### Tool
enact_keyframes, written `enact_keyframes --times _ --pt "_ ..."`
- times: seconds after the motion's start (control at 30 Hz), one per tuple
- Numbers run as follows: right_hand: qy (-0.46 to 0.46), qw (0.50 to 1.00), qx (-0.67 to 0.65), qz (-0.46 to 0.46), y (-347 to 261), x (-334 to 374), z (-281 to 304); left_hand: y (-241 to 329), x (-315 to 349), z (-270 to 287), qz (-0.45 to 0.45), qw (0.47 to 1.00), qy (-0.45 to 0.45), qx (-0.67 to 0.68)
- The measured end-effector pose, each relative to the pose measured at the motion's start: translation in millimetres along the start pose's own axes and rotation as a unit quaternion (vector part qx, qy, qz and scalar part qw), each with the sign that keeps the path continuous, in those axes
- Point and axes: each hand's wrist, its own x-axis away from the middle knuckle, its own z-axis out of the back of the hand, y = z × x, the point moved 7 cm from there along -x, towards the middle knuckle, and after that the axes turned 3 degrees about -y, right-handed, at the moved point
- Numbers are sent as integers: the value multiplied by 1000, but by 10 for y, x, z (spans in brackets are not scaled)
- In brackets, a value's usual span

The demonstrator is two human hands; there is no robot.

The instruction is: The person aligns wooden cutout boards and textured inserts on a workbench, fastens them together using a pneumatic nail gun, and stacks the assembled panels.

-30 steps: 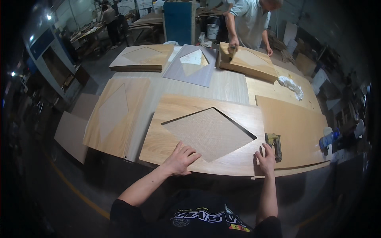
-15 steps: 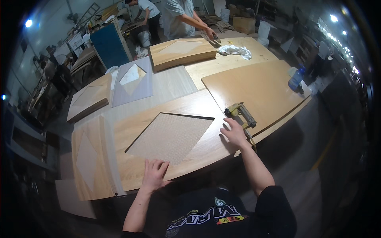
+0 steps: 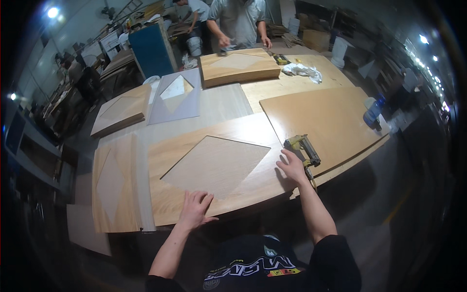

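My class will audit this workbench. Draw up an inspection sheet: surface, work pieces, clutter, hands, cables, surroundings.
Surface: pale tabletop, partly covered.
Work pieces: wood-grain panel with a diamond shape, nearest the person; nail gun on a tan board.
Clutter: crumpled white cloth; blue bottle at the tan board's right end.
Hands: left hand on the panel's near edge; right hand beside the nail gun, contact unclear.
Cables: hose at the nail gun; far end hidden.
Surroundings: co-worker across the table; tall blue panel beyond.
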Motion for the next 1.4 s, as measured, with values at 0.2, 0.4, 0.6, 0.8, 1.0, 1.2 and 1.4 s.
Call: enact_keyframes --times 0.2,0.4,0.6,0.8,1.0,1.2,1.4 --pt "-59 998 14 12 -53 242 35 -91 165 69 38 999 25 10" --pt "-105 989 105 27 174 1074 545 -741 931 191 228 971 59 37" --pt "-79 994 22 -68 506 950 136 -1541 1933 -66 118 976 148 110" --pt "-108 966 222 69 234 853 393 -931 1457 376 411 874 91 241" --pt "-139 969 192 70 188 797 429 -1008 1546 366 470 846 118 224" --pt "-122 966 205 100 115 777 426 -939 1590 372 464 860 115 181" --pt "-128 967 207 77 156 760 408 -968 1579 378 447 874 95 167"
